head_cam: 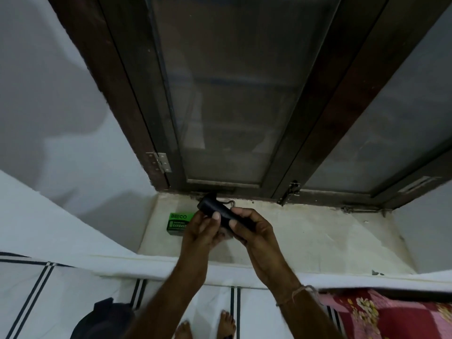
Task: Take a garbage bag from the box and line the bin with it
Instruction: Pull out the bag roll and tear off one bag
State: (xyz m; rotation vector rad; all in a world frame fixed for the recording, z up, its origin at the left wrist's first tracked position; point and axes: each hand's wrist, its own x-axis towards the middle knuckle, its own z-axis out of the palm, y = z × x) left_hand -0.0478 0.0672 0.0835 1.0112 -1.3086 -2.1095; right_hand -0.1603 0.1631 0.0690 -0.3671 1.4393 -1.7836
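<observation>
A black roll of garbage bags is held over the window sill by both hands. My left hand grips its near side with the thumb on top. My right hand closes around its right end. The green garbage bag box lies on the sill just left of my left hand, partly hidden by it. A dark bin shows at the bottom left on the floor, with only its rim and part of its side in view.
The pale stone sill runs under a dark wooden window frame with glass panes. A white striped sheet covers the surface below. A red patterned cloth lies at the bottom right. Bare feet stand below.
</observation>
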